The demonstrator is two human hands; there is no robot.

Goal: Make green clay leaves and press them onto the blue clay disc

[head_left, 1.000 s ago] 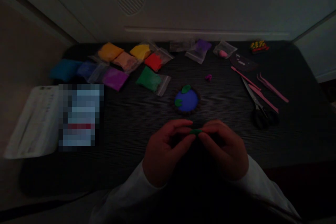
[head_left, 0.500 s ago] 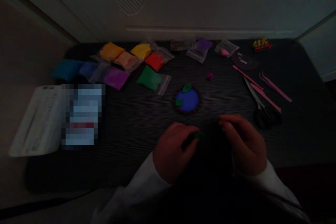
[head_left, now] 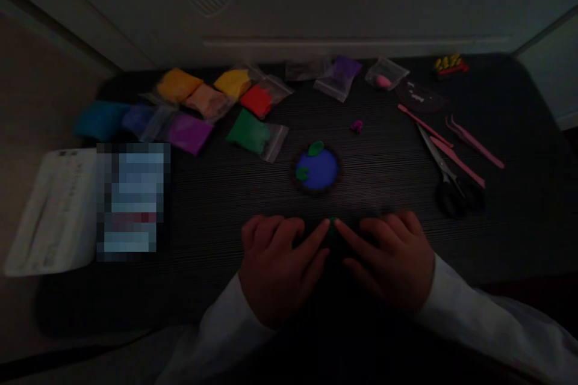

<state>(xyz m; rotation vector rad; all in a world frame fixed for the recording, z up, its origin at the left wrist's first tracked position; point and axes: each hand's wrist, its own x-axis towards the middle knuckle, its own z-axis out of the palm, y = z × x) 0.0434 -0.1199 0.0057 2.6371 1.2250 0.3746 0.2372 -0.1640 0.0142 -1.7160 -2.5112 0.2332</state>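
Note:
Both my hands rest on the dark table (head_left: 497, 234) near its front edge. My left hand (head_left: 275, 258) and my right hand (head_left: 391, 258) meet fingertip to fingertip, with a small green clay piece (head_left: 333, 227) pressed between the tips; the other fingers are curled down on the tabletop. Just beyond the hands lies a blue clay disc (head_left: 318, 169) with a dark rim and two green leaf shapes on it.
Several bags of coloured clay (head_left: 194, 108) lie at the back left, and a green clay bag (head_left: 250, 132) is nearest the disc. Scissors (head_left: 447, 180) and pink modelling tools (head_left: 469, 144) lie at the right. A tiny purple bit (head_left: 357, 126) sits mid-table, with a paper sheet (head_left: 54, 210) at the left.
My right hand, apart from the left half a second ago, has come back in. Both hands have lowered onto the table around the green piece.

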